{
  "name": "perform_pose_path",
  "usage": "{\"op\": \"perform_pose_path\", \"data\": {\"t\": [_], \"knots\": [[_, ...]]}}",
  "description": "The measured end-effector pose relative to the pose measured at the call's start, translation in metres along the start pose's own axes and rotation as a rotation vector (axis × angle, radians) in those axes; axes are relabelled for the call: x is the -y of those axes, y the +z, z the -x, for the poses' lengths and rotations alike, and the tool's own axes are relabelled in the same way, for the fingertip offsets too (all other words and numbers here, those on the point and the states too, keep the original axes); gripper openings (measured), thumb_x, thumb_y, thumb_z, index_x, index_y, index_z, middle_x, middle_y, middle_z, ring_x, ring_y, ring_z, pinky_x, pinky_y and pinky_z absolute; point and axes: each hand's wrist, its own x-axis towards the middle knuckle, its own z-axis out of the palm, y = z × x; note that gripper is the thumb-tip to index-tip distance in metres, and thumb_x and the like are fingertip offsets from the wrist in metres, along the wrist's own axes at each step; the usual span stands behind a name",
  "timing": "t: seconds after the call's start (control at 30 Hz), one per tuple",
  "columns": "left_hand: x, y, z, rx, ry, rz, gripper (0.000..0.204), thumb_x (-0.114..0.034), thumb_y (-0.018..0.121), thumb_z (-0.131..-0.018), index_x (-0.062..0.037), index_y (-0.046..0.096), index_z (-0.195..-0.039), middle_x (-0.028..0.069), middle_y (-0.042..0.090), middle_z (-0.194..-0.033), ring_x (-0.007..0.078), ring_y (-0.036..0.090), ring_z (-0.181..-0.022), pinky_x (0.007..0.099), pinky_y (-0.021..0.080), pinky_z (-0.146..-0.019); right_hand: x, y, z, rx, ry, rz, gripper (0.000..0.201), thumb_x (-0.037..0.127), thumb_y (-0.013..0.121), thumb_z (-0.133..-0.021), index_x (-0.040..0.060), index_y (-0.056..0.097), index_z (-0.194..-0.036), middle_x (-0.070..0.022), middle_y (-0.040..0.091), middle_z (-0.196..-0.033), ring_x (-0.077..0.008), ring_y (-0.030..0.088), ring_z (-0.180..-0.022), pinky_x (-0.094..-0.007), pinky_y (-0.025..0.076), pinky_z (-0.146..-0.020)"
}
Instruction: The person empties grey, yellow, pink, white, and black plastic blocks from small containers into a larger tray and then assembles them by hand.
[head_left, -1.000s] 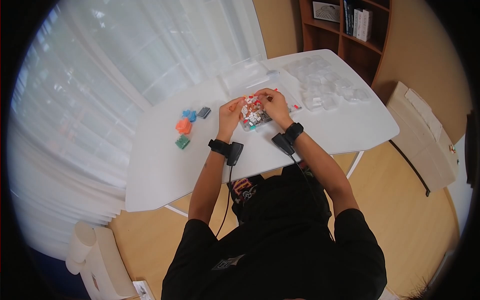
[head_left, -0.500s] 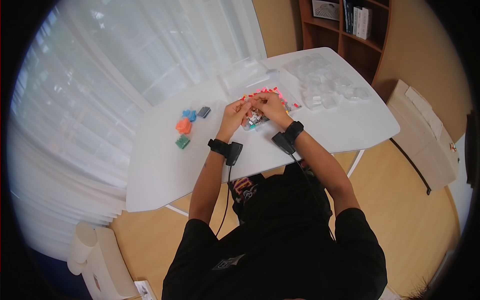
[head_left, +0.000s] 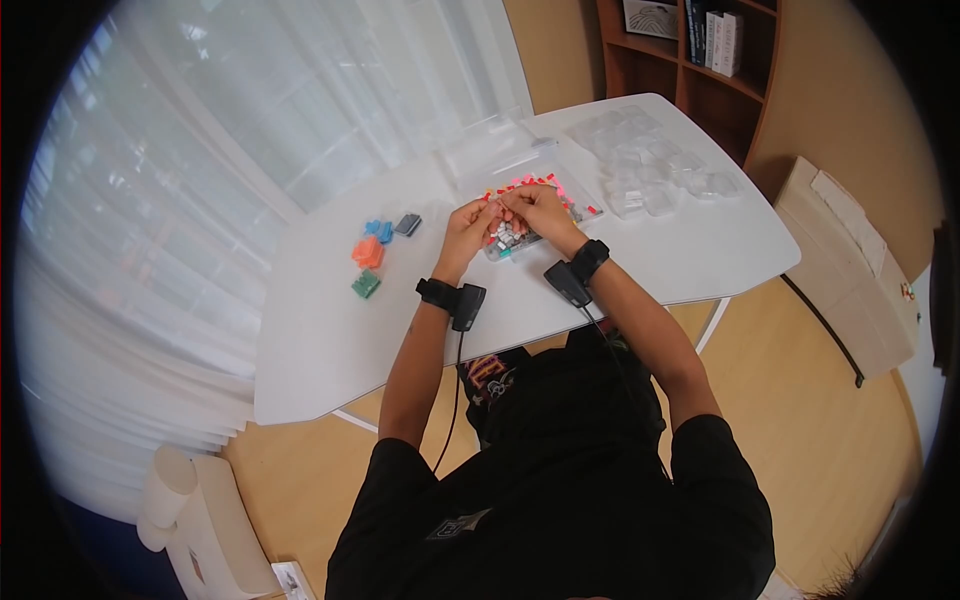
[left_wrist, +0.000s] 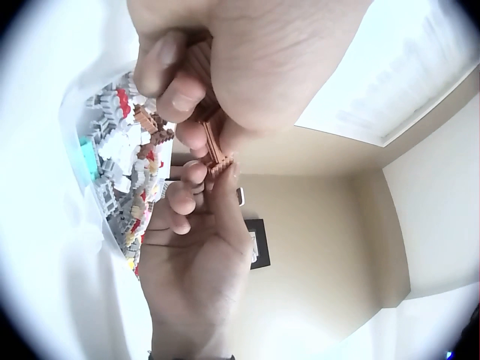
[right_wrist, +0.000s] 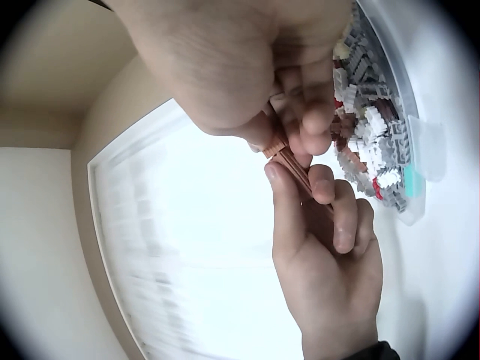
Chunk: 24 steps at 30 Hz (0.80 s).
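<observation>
Over the near part of a clear plastic box (head_left: pixel 590 213), my two hands meet at the fingertips. My left hand (head_left: pixel 466 228) grips a narrow stack of brown toy bricks (right_wrist: pixel 294 169), partly covered by its curled fingers. At the other end of that stack, the thumb and fingers of my right hand (head_left: pixel 545 215) pinch a small brown brick (left_wrist: pixel 220 166). The two brown parts touch in both wrist views. Loose bricks (left_wrist: pixel 124 150), mostly white and grey with some red, brown and teal, fill the box beneath.
Left of the box lie small groups of bricks: blue (head_left: pixel 378 230), dark grey (head_left: pixel 407 224), orange (head_left: pixel 367 252) and green (head_left: pixel 365 284). Several clear plastic containers (head_left: pixel 655 198) stand at the table's back right. The box's clear lid (head_left: pixel 490 140) rises behind it.
My right hand has come from among the bricks in the box toward my left hand, and their fingertips now meet. Over the last half second both hands stay nearly in place.
</observation>
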Motion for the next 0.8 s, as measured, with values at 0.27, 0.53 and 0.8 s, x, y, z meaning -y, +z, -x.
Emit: {"op": "perform_pose_path", "data": {"t": [0.27,0.53,0.8], "knots": [[0.013,0.003,-0.007,0.017,0.105,0.025,0.019,-0.020,0.060,-0.092,-0.0017,0.062,-0.091,-0.0022,0.057,-0.072,0.0016,0.046,-0.059,0.0161,0.032,-0.050,0.000,0.003,0.001,0.006,-0.069,0.040,0.014,0.010,0.055,-0.092,-0.0022,0.061,-0.088,-0.0036,0.060,-0.063,-0.0072,0.054,-0.049,-0.0205,0.043,-0.044],[-0.011,0.007,0.007,-0.040,0.043,0.065,0.016,-0.016,0.064,-0.087,-0.0002,0.065,-0.083,-0.0025,0.057,-0.071,0.0008,0.039,-0.055,0.0181,0.026,-0.047,-0.003,0.006,0.002,0.031,-0.082,0.056,0.015,0.011,0.053,-0.094,-0.0009,0.055,-0.086,-0.0040,0.058,-0.062,-0.0075,0.052,-0.048,-0.0216,0.041,-0.044],[0.002,-0.002,0.001,-0.056,-0.047,0.127,0.014,-0.013,0.063,-0.086,0.0006,0.065,-0.085,-0.0010,0.057,-0.069,0.0003,0.035,-0.049,0.0187,0.021,-0.043,-0.003,0.008,0.003,0.047,-0.072,0.107,0.014,0.009,0.050,-0.095,-0.0007,0.054,-0.086,-0.0034,0.057,-0.063,-0.0076,0.051,-0.048,-0.0222,0.040,-0.044]]}}
